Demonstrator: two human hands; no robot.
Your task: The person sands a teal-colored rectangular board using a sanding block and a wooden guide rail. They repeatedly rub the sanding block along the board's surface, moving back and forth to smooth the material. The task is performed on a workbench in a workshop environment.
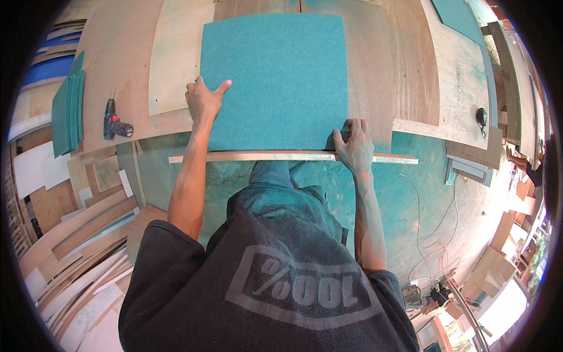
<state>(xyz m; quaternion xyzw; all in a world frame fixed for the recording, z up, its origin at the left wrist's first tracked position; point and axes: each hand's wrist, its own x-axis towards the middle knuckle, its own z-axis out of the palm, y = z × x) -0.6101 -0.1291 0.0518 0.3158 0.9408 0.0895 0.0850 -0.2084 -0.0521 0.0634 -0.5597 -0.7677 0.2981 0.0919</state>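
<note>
A square teal panel lies flat on the brown workbench boards in front of me. At its left edge is my left hand, with the fingers curled at the edge and the thumb spread over the top face. My right hand holds the near right corner, its fingers bent along the right side and its thumb by the near edge. A long thin wooden strip runs crosswise along the panel's near edge, passing by my right hand; how it is supported cannot be seen.
On the bench at left lies a cordless drill, beside a stack of teal sheets. A black tape measure sits at the right. Offcuts pile up at lower left. Cables trail over the floor at right.
</note>
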